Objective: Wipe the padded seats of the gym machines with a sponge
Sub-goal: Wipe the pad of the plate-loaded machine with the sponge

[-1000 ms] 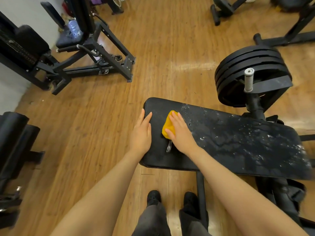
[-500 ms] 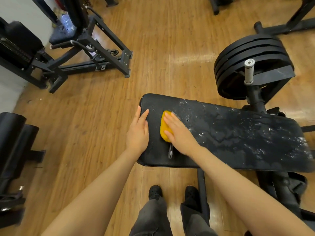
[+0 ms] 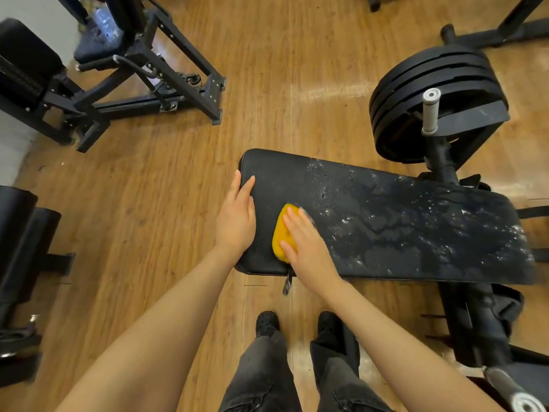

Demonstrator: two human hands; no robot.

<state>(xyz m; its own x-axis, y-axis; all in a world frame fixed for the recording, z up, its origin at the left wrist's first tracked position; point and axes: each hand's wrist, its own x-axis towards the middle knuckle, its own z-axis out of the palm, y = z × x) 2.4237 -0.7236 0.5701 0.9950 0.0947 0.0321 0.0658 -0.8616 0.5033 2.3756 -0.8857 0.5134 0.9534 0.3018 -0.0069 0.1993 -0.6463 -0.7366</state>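
A long black padded bench seat (image 3: 386, 221) lies across the middle, its right two thirds wet and flecked with white foam. My right hand (image 3: 309, 248) presses a yellow sponge (image 3: 282, 233) flat on the pad near its left end, close to the near edge. My left hand (image 3: 237, 218) rests palm down on the pad's left end, fingers together and pointing away, holding nothing. A small strap or tag (image 3: 287, 282) hangs below the pad's near edge under the sponge.
Stacked black weight plates (image 3: 430, 93) with a grey handle (image 3: 430, 110) stand behind the bench at the right. Another black machine (image 3: 124, 72) stands at the far left, and a black pad (image 3: 20, 242) at the left edge. My feet (image 3: 267, 322) stand on the wooden floor.
My right hand has slid the sponge toward me, from the pad's middle to near its front edge. My left hand stays on the pad's left end.
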